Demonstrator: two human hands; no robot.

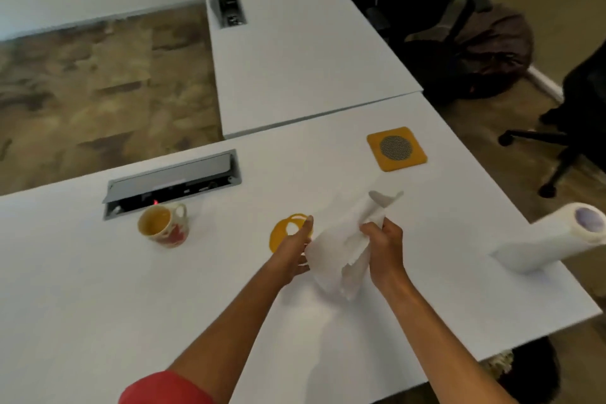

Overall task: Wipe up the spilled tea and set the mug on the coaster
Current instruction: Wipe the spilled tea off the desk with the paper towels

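Head view: both hands work a paper towel sheet [344, 249] just above the white bench [131, 305]. The right hand [382, 248] is clamped on the sheet's upper fold; the left hand [295, 251] has its fingers spread along the sheet's edge, seemingly steadying it, though blur makes that contact hard to confirm. The spilled tea [282, 234], a yellow puddle, lies at ten o'clock from the hands, partly hidden by the left hand, and looks unwiped. The mug [163, 224] stands upright well off at nine o'clock, near a cable box [170, 184]. The coaster [396, 148] sits empty at one o'clock. So wiping and placing both remain. The towel roll [551, 238] stands at three o'clock near the bench's right edge; open bench surrounds the puddle and the path to the coaster.
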